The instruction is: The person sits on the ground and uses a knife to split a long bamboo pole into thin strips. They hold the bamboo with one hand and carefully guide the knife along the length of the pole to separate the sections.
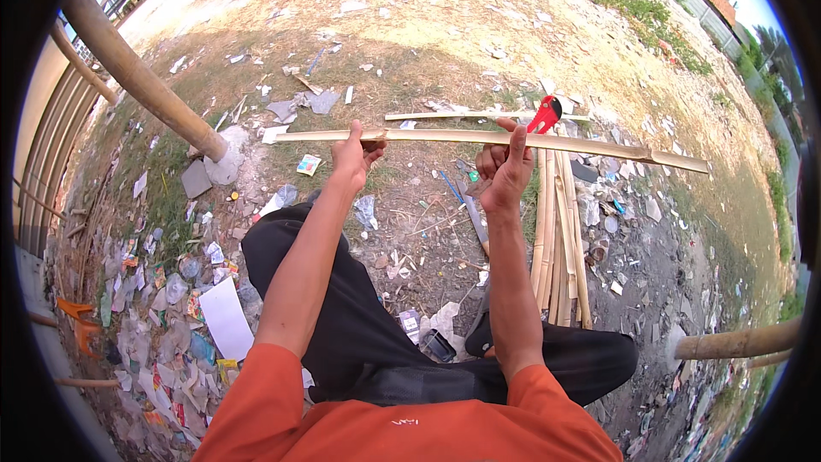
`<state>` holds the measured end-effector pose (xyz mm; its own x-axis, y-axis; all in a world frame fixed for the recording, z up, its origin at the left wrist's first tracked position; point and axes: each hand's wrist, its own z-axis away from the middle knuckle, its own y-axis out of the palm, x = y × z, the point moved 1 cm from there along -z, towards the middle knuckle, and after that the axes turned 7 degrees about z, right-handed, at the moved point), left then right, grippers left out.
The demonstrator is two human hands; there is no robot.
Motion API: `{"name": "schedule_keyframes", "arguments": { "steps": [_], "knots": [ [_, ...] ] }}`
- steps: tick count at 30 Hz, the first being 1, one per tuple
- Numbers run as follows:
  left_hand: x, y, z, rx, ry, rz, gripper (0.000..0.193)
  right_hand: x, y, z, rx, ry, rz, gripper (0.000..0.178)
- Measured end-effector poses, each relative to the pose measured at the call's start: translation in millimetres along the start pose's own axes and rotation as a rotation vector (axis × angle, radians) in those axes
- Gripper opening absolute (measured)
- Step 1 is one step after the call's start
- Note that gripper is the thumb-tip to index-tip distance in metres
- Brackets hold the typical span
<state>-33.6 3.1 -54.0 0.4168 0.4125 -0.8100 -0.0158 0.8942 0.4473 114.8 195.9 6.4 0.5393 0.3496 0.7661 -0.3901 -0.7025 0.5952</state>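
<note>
A long, pale split-bamboo strip (428,135) stretches level from left to right in front of me, held up off the ground. My left hand (352,156) is closed round it left of its middle. Farther right, my right hand (503,167) grips the same strip, its fingers curled and its thumb pointing up. A red utility knife (544,116) with a black end juts up just past the right thumb, beyond the strip; its lower part is hidden, so whether the fingers also hold it is unclear.
Several bamboo strips (560,239) lie bundled by my right knee, and another strip (479,115) lies farther off. A bamboo post (141,68) rises at left, another post (740,342) at right. Litter, a white sheet (226,318) and a black tray (439,345) cover the ground.
</note>
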Motion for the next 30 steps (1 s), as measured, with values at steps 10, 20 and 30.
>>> {"name": "schedule_keyframes", "arguments": {
  "steps": [10,20,30],
  "knots": [
    [-114.8,137.3,113.5,0.529,0.974,-0.780,0.074,28.0,48.2,-23.7,-0.020,-0.086,0.588,0.026],
    [-141.1,177.7,151.3,0.854,1.320,-0.974,0.079,-11.1,67.9,-37.5,0.140,0.014,0.981,0.027],
    [-182.7,146.5,128.5,0.715,1.114,-0.813,0.023,1.5,36.7,-10.4,0.160,0.207,0.522,0.036]
  ]
}}
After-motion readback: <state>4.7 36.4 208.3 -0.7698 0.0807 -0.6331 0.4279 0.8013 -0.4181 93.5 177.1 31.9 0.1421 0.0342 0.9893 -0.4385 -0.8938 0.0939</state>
